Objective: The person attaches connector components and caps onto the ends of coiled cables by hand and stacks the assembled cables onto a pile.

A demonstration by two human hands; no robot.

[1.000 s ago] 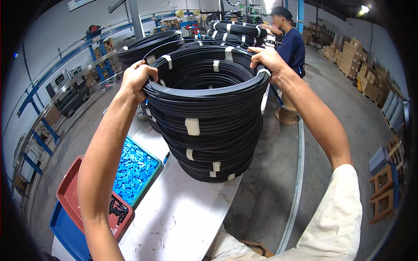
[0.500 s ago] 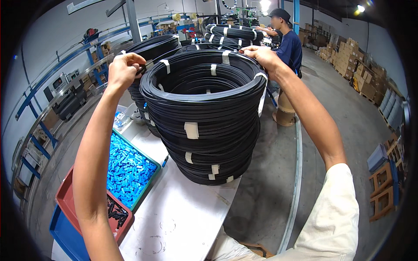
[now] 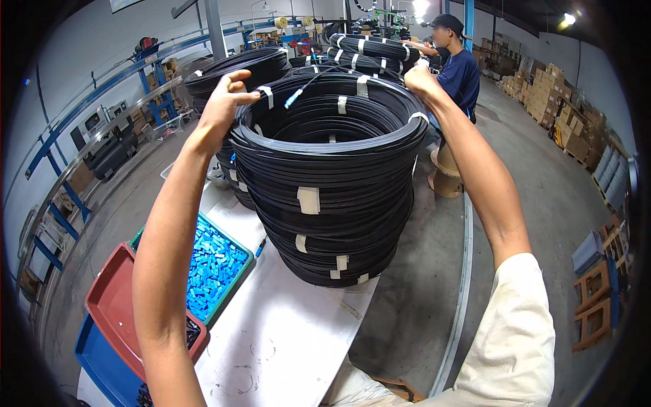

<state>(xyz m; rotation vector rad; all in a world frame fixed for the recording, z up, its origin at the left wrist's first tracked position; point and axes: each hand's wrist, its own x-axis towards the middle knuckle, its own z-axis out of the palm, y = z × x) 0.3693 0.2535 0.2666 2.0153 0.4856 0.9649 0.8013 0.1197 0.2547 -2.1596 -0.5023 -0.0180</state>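
A tall stack of black cable coils (image 3: 325, 183), bound with white tape, stands on the white table. My left hand (image 3: 227, 105) is beside the top coil's left rim, fingers spread, holding nothing. Above the coils' hollow middle hangs a loose cable end with a light-blue connector (image 3: 293, 100). Its black cable (image 3: 313, 79) runs up and over the far rim toward the right. At the far right rim my right hand (image 3: 422, 80) is closed, apparently on this cable; its fingertips are partly hidden.
Left of the stack are a green tray of blue connector parts (image 3: 217, 264), a red tray (image 3: 112, 285) and a blue tray (image 3: 102, 359). More coils (image 3: 237, 71) stand behind. A person in dark blue (image 3: 458, 74) works at the far right. The table (image 3: 285, 339) ends right of the stack.
My left hand has let go of the cable and opened. The blue-tipped cable end now hangs over the coil opening. My right hand has risen slightly at the far right rim.
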